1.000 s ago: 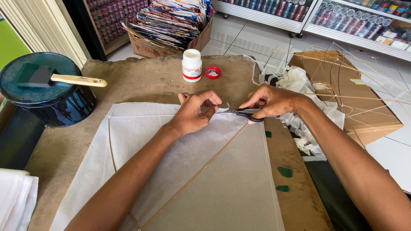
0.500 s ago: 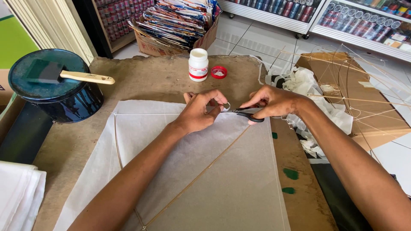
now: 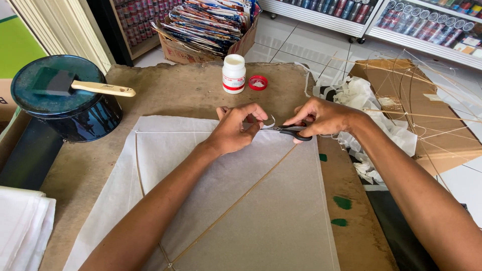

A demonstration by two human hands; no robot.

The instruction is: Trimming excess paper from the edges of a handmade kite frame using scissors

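Cloth [image 3: 22, 226], white and folded in soft layers, lies at the far left, well left of the kite sheet [image 3: 241, 211]. Up-left of the sheet stands a round dark blue-green tin [image 3: 75, 108] with a glossy wall; across its lid rests a foam brush [image 3: 75, 85], grey block head and pale wooden handle pointing toward the sheet. The worktable [image 3: 165, 90] under all of this is brown, rough and stained.

The kite sheet itself is thin, matte, off-white paper, faintly creased, spread flat on the table. A slim bamboo stick [image 3: 236, 203] runs on a slant beneath it from the bottom edge up toward its top right corner, and a curved one [image 3: 138, 165] shows near its left edge.

The left hand [image 3: 236, 128] sits on the sheet's top edge, fingers closed in a pinch on the paper there. Just above the sheet's top edge, a narrow curl of cut paper [image 3: 271, 122] stands up between the hands. The right hand [image 3: 324, 116] is at the sheet's top right corner, fingers wrapped tight through the black loops of small scissors [image 3: 291, 131], blades pointing toward the left hand.

Beyond the sheet stand a white plastic glue bottle [image 3: 234, 74] with a red band and, just beside it, its red cap [image 3: 258, 82]. Right of the sheet lie crumpled white paper scraps [image 3: 371, 110] and a bare stick-and-string frame [image 3: 427, 100] on brown cardboard.
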